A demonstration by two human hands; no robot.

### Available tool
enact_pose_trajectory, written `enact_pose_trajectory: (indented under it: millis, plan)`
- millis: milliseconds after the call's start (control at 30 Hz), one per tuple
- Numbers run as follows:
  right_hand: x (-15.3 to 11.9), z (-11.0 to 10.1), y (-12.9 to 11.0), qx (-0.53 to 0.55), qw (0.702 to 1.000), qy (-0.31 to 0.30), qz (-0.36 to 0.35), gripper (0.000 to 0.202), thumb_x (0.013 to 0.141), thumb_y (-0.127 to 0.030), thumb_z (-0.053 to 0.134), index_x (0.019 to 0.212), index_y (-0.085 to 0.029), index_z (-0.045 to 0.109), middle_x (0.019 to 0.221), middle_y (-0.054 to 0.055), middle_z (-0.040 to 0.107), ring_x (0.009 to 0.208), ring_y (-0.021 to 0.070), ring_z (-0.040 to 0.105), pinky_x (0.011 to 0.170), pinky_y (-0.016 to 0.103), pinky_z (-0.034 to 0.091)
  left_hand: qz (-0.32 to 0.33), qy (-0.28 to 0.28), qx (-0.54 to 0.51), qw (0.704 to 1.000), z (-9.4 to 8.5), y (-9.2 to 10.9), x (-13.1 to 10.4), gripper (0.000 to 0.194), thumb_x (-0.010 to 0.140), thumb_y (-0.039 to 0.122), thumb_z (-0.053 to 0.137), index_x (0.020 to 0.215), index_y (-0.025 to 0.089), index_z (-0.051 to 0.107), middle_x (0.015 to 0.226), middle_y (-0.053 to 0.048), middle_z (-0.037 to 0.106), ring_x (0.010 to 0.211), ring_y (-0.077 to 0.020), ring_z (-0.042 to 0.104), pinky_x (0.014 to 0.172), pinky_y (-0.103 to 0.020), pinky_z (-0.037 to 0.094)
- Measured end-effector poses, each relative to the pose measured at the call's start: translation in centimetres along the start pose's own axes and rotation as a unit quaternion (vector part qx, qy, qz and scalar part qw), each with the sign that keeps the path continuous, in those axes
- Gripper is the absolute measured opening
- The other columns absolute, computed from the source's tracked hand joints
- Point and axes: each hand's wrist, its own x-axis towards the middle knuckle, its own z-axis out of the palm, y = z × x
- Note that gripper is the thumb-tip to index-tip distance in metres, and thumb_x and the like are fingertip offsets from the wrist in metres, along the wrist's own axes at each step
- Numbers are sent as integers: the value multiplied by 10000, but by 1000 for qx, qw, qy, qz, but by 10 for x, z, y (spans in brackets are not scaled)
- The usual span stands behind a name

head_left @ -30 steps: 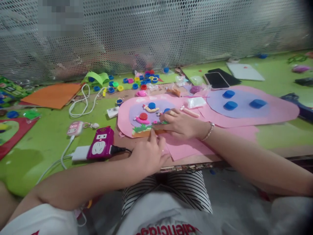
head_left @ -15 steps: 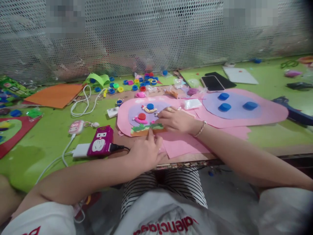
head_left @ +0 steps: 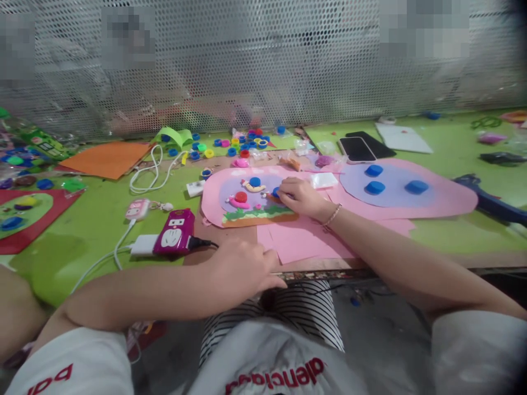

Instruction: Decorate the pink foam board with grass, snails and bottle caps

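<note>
A pink paper board (head_left: 212, 189) with a lilac middle lies in front of me, bearing a clay snail with a red cap (head_left: 241, 197), another with a blue cap (head_left: 254, 182), and a green and orange strip (head_left: 247, 218). My right hand (head_left: 302, 196) rests at the board's right part, its curled fingertips at a third blue cap (head_left: 275, 192). Whether they grip it is unclear. My left hand (head_left: 247, 269) hovers at the table's front edge, off the board, thumb apart from the bent fingers, with nothing visible in it.
Right of the board is a larger pink sheet (head_left: 444, 192) with three blue caps. A purple power socket (head_left: 175, 233) and white cable stand left. Loose caps (head_left: 233, 152), a phone (head_left: 358, 149) and orange paper (head_left: 107, 159) lie behind. Someone's bare limb (head_left: 16, 312) shows at lower left.
My left hand has drawn back from the strip toward the table edge. My right hand has shifted slightly right with fingers more curled, uncovering the blue cap.
</note>
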Motion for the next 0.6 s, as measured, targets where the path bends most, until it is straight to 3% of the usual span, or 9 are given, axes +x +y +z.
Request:
enact_pose_trajectory:
  millis: [67, 167, 267, 333, 367, 467, 600]
  plan:
    - [0, -1, 0, 2, 1000, -7, 1, 334, 890, -207, 375, 557, -193, 379, 567, 4, 413, 595, 132, 382, 591, 265, 313, 41, -64, -41, 996, -16, -10, -9, 381, 848, 522, 476, 791, 169, 608, 615, -43, 615, 556, -189, 585, 469, -268, 341]
    - [-1, -1, 1, 6, 1000, -20, 0, 342, 900, -225, 372, 562, -183, 408, 581, 5, 416, 591, 123, 393, 576, 257, 311, 143, -93, -140, 975, -37, -36, -21, 329, 838, 472, 536, 682, 187, 589, 618, -7, 622, 578, -141, 564, 514, -253, 334]
    - [-2, -1, 0, 20, 999, -27, -4, 380, 927, -282, 358, 571, -178, 437, 584, 4, 425, 596, 118, 413, 575, 252, 323, 108, -116, -245, 956, -49, -68, -27, 316, 857, 402, 531, 625, 191, 568, 582, 19, 579, 525, -107, 500, 506, -247, 311]
    - [-2, 0, -1, 29, 999, -28, -10, 406, 945, -312, 341, 575, -179, 445, 584, 3, 426, 594, 116, 418, 574, 252, 331, 41, -97, -285, 953, -52, -92, -27, 331, 858, 382, 499, 594, 188, 552, 550, 27, 529, 515, -105, 462, 524, -246, 309]
    - [-2, 1, -1, 33, 999, -29, -15, 416, 951, -319, 331, 575, -181, 443, 582, 2, 424, 590, 115, 418, 575, 253, 334, -12, -75, -286, 955, -52, -105, -25, 342, 860, 389, 475, 593, 185, 542, 545, 30, 510, 508, -107, 440, 525, -248, 298]
    - [-2, 0, -2, 44, 998, -30, -28, 427, 961, -324, 319, 572, -186, 429, 571, 0, 418, 580, 116, 416, 579, 258, 344, -162, 99, -231, 954, -46, -147, -18, 368, 845, 412, 456, 565, 173, 456, 551, 30, 457, 514, -100, 378, 535, -243, 247]
    - [-1, -4, -5, 41, 998, -28, -46, 406, 956, -296, 336, 578, -186, 433, 569, 6, 431, 577, 120, 429, 572, 258, 350, -294, 286, -191, 892, -27, -206, -10, 403, 845, 422, 415, 536, 184, 317, 509, 32, 314, 514, -91, 294, 537, -248, 191]
